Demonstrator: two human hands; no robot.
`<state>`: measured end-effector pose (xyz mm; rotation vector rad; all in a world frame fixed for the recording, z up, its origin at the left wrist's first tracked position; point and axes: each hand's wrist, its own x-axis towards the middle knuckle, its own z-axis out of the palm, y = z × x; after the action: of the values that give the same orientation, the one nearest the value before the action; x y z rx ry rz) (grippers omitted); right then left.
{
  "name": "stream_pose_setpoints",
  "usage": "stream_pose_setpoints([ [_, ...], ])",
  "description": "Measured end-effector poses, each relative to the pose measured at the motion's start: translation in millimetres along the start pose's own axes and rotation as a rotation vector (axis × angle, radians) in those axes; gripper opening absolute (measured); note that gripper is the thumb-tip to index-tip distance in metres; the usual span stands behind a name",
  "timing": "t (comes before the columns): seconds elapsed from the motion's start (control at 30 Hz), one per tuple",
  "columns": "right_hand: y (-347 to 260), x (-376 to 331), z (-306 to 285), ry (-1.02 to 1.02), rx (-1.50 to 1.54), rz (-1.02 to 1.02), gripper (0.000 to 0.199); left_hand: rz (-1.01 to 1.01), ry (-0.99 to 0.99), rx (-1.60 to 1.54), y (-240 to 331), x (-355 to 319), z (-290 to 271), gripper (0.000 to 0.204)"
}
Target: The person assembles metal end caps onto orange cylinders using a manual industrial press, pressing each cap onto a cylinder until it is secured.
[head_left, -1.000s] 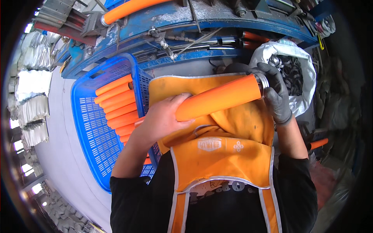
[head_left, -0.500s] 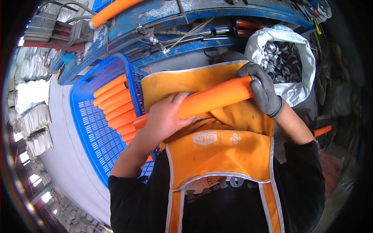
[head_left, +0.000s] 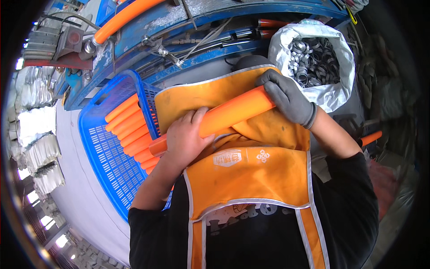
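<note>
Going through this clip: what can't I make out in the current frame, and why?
Head view: the held orange tube's right-hand end, covered by the gloved right hand.
Head view: how many tubes lie in the blue basket; the left forearm and held tube hide some.
Head view: the bottom of the white sack, buried under dark rings.
Head view: the upper orange tube's far end, cut off by the top edge.

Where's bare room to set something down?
Pale floor lies bare between the blue basket and the white stacks at far left. Crowded: the apron, where the left hand and gloved right hand hold an orange tube, and the ring-filled white sack.
</note>
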<state>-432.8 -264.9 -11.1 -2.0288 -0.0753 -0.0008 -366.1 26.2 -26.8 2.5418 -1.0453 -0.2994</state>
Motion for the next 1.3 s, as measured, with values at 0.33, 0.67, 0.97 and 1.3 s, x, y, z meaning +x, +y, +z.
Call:
stream_pose_setpoints([
  [0.33, -24, 1, -27, -0.277, 0.599, 0.178, 0.046, 0.038, -0.128, -0.252, -22, 6, -26, 0.060],
  [0.67, -23, 10, -8, 0.037, 0.330, -0.096, 0.049, 0.059, -0.208, -0.381, -27, 19, -46, 0.062],
  [0.97, -26, 3, -15, 0.221, 0.980, 0.070, 0.052, 0.356, -0.086, -0.925, -18, 9, -9, 0.062],
  [1.3, 230, -14, -84, 0.446, -0.639, 0.285, 0.029, 0.123, 0.712, -1.133, -64, 39, -87, 0.057],
])
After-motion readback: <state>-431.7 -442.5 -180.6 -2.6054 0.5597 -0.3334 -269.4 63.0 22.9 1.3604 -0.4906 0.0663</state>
